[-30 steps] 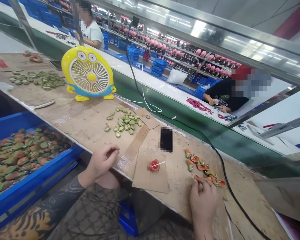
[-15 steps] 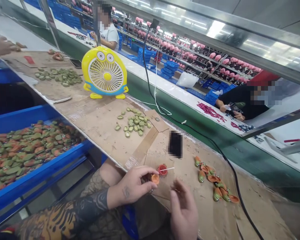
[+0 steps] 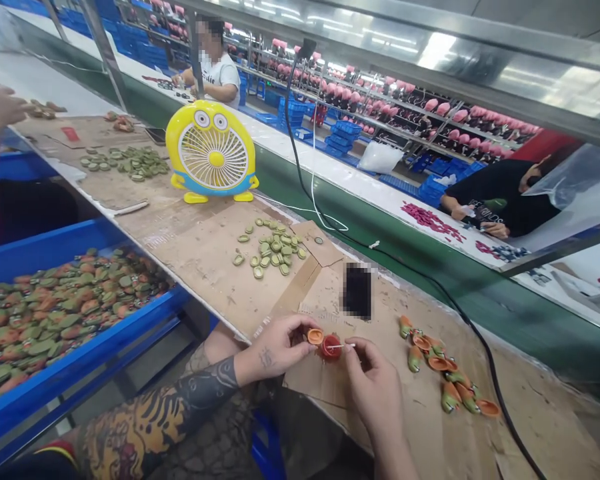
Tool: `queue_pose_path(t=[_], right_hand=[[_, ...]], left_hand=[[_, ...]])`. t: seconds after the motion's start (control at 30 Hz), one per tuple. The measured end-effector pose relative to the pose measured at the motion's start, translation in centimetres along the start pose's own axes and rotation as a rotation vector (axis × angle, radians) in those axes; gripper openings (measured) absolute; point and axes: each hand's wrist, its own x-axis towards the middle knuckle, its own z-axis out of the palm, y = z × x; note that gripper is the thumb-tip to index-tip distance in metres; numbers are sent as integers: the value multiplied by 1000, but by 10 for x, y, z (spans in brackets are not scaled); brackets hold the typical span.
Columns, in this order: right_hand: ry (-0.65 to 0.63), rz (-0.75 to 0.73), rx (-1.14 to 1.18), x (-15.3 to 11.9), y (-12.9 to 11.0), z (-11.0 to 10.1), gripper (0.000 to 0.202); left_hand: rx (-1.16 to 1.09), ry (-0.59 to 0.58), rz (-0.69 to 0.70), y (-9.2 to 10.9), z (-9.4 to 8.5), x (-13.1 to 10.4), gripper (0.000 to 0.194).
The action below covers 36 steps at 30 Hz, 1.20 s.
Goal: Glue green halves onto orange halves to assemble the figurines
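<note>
Between its thumb and fingers, my left hand (image 3: 280, 345) grips a small hollow orange piece (image 3: 315, 336), open side up, right beside a small red pot (image 3: 331, 353). A thin white stick (image 3: 338, 346) rests with one end in the pot. Its outer end is pinched by my right hand (image 3: 375, 377), thumb against index finger. To the right of that hand lies a group of orange-and-green hollow pieces (image 3: 451, 399). Beyond my left hand, several green oval pieces (image 3: 275, 248) are spread on the cardboard (image 3: 215, 260).
A yellow fan (image 3: 213, 153) stands on the table's far left, near more green pieces (image 3: 140, 163). A blue crate (image 3: 95, 340) full of pieces sits at lower left. A black cable (image 3: 445, 303) crosses the right side. Co-workers (image 3: 223, 73) sit opposite; another person's hand (image 3: 0, 107) is at left.
My right hand has moved up to the pot and closed on the white stick. My left hand has brought the orange piece slightly up, close beside the pot.
</note>
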Motion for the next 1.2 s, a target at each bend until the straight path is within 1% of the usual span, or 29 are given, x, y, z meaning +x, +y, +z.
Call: queue_pose_path(t=[0.07, 0.2, 0.27, 0.3, 0.4, 0.47, 0.53, 0.63, 0.73, 0.8, 0.93, 1.1, 1.2], right_hand=[[22, -2, -88, 0, 4, -1, 38], [-75, -87, -168, 0, 3, -1, 32], [-74, -141, -176, -1, -1, -2, 30], [-45, -168, -176, -3, -3, -2, 30], [117, -269, -178, -7, -8, -5, 29], [198, -328, -181, -12, -9, -6, 27], [251, -332, -129, -17, -10, -5, 25], [310, -290, 85, -26, -13, 1, 20], [261, -320, 216, -34, -21, 11, 15], [221, -347, 222, -36, -25, 16, 13], [196, -320, 208, -35, -29, 22, 15], [161, -325, 217, -33, -28, 24, 16], [165, -333, 204, -31, -27, 23, 16]], left_hand=[[-14, -11, -15, -1, 0, 2, 24], [-28, -37, -10, -6, -2, 4, 25], [-25, -49, 4, -7, -2, 4, 24], [-24, -51, 11, -8, -2, 4, 24], [-21, -45, 29, -7, -2, 4, 24], [-20, -43, 44, -7, -2, 5, 24], [-19, -47, 63, -7, -3, 4, 25], [-23, -57, 89, -9, -3, 3, 27], [-29, -56, 112, -10, -3, 3, 24], [-31, -50, 126, -10, -3, 3, 22], [-31, -48, 149, -8, -3, 4, 24], [-35, -53, 172, -5, -3, 4, 24], [-37, -50, 177, -4, -4, 4, 24]])
